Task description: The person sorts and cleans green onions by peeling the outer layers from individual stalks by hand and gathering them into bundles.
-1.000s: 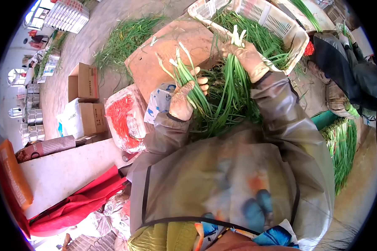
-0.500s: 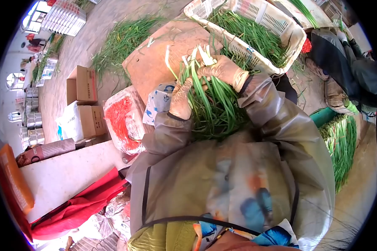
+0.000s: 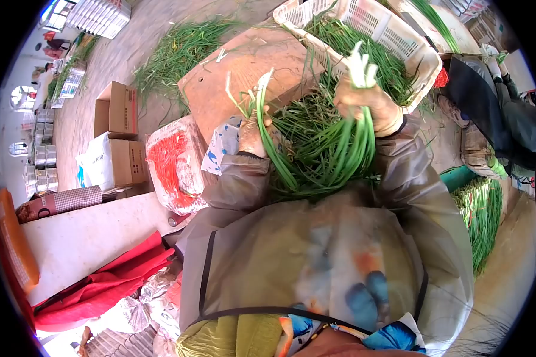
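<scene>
Fingers (image 3: 354, 112) of the right hand (image 3: 375, 110) clench one thick green bunch (image 3: 360, 143); the left hand (image 3: 252, 135) grips a thinner bunch (image 3: 274, 154).
On my remote feed, blur smears the thick bunch, so I can't count its stalks; the left fingers are partly hidden. Both bunches, white-ended and smooth, hang by one tangled leafy heap (image 3: 312, 122), its near edge covered by the translucent apron (image 3: 250, 262). I see one slotted plastic crate (image 3: 396, 30), cut off above, and one flat brown slab (image 3: 238, 62).
</scene>
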A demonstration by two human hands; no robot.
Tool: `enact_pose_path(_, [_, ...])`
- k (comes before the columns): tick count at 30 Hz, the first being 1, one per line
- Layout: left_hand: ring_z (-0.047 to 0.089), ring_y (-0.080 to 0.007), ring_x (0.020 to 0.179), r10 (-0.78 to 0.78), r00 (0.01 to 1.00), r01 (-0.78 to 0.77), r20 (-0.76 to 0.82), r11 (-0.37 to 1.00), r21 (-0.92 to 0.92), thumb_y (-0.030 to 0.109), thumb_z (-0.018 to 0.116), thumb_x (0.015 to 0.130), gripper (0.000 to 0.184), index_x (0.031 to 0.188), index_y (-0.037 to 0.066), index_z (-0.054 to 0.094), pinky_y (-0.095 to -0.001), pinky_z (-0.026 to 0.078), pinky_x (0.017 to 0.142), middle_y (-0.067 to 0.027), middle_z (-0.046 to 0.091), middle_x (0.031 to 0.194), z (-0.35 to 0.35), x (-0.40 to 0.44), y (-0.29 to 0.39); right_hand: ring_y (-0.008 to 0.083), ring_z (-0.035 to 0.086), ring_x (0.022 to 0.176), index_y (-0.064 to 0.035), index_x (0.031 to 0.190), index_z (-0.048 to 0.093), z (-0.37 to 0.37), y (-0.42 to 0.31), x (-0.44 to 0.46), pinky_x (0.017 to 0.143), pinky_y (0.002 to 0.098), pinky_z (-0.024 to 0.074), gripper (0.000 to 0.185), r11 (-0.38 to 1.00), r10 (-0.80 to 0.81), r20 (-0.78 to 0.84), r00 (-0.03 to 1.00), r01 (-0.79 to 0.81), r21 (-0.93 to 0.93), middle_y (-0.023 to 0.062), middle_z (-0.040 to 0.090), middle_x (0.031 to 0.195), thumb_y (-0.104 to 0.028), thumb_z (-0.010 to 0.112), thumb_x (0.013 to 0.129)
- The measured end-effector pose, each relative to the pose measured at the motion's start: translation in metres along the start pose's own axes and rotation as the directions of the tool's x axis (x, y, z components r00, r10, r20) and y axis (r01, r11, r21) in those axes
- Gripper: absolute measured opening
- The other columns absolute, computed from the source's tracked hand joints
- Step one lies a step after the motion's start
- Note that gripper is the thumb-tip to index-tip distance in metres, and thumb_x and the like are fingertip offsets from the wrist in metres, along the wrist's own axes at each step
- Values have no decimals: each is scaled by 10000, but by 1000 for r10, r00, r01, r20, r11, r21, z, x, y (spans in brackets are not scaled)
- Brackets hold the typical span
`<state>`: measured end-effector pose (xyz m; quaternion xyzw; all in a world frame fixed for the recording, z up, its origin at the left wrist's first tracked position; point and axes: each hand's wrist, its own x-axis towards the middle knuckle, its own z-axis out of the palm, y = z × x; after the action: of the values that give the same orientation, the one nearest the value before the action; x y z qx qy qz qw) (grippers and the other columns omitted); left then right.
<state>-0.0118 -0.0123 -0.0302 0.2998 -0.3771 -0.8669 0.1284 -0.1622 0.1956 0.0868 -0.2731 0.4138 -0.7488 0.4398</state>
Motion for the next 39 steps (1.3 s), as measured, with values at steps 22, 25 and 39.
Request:
enact_pose_path(22, [438, -72, 477, 182, 983, -183, -36, 983, -24, 219, 563, 850, 147, 912, 87, 582, -194, 351, 415, 34, 463, 586, 28, -6, -3, 104, 509, 538, -2, 845, 579, -15, 65, 34, 519, 238, 424, 256, 710, 356, -168, 919, -383, -591, 27, 565, 676, -161, 726, 710])
enact_pose_path(25, [367, -80, 430, 187, 968, -183, -166, 982, 42, 280, 569, 840, 186, 840, 94, 575, -214, 283, 381, 31, 374, 535, 20, -3, 16, 102, 515, 542, -4, 834, 569, -24, 62, 31, 517, 234, 423, 241, 711, 398, -188, 898, -432, -556, 20, 574, 697, -139, 727, 712])
enact_pose_path(39, [390, -73, 466, 354, 935, -353, 17, 926, 133, 177, 564, 860, 163, 935, 34, 587, -210, 306, 435, 25, 466, 571, 44, -1, -7, 288, 603, 781, -79, 981, 619, -4, 67, 54, 715, 372, 469, 383, 335, 120, -277, 953, -302, -892, 136, 635, 858, -370, 631, 732])
